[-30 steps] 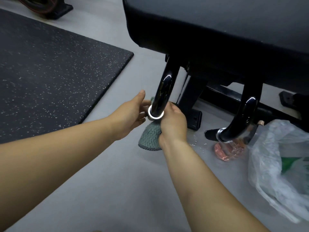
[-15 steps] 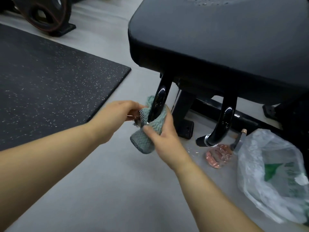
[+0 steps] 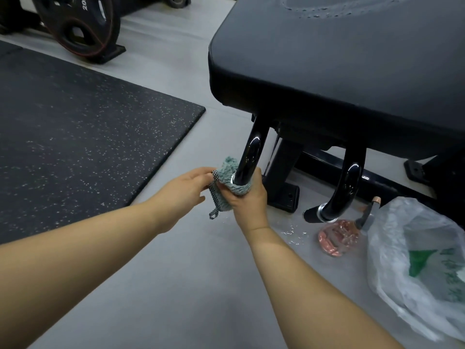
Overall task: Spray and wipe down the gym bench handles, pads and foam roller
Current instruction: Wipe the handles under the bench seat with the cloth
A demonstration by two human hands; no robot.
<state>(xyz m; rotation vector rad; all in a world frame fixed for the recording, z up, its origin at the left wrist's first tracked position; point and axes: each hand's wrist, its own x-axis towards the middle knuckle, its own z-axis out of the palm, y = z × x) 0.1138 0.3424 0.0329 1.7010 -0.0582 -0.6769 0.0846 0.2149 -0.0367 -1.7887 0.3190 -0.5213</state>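
A black gym bench pad [image 3: 339,66] fills the upper right, with two glossy black curved handles under its near end. A green-grey cloth [image 3: 227,173] is wrapped round the lower end of the left handle [image 3: 249,157]. My right hand [image 3: 247,200] grips the cloth around that handle from below. Beside it, my left hand [image 3: 188,187] pinches the cloth's checkered edge. The right handle [image 3: 346,187] hangs free, ending near the floor. A pinkish spray bottle [image 3: 338,236] lies on the floor under that handle.
A dark speckled rubber mat [image 3: 83,132] covers the floor at left. A weight plate [image 3: 78,23] stands on its rack at the top left. A crumpled clear plastic bag [image 3: 422,268] lies at the right. The bench's black frame and foot [image 3: 284,195] stand behind the handles.
The cloth, hanging below the handle a second ago, is now bunched round the handle's end. My left hand has taken hold of its edge. The view has tilted up, showing more bench pad.
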